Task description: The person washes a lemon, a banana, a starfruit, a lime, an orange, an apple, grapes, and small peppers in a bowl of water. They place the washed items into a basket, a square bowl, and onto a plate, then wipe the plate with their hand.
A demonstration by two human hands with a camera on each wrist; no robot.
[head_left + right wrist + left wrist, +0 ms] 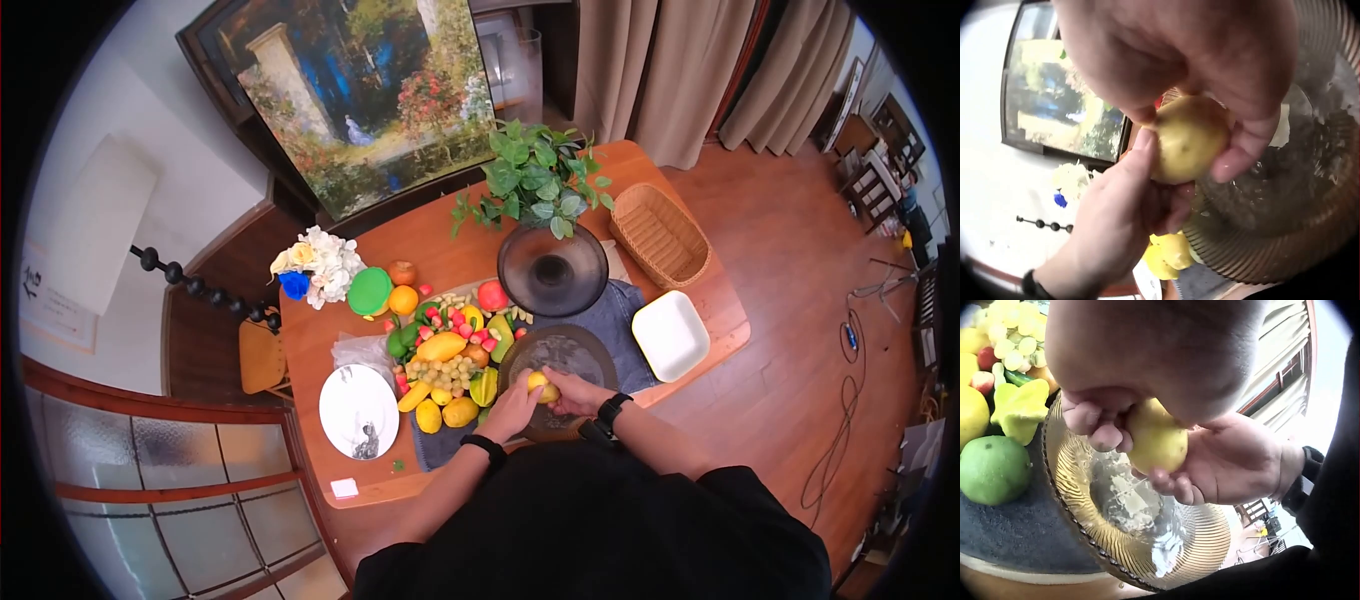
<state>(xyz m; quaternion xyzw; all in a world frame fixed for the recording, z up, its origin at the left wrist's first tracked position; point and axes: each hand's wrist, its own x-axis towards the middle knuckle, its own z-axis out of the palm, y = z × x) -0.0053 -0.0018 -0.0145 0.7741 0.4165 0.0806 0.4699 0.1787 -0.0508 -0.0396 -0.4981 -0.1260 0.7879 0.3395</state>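
Both hands hold one smooth, round yellow fruit (543, 386) over a ribbed amber glass bowl (1071, 481) with water in it. My left hand (513, 408) curls its fingers round one side of the fruit, its thumb pressed on the skin in the right wrist view. From the opposite side, my right hand (578, 393) grips it with bent fingers. The fruit looks wet, and a small dark spot shows on its end. A pale piece (1280, 127) shows in the bowl.
Left of the bowl lies a heap of fruit with grapes (445, 374) and a star fruit (1019, 411). Around it stand a white plate (345, 400), a dark glass dish (520, 262), a wicker basket (690, 235), a white tub (672, 338) and a leafy plant (540, 175).
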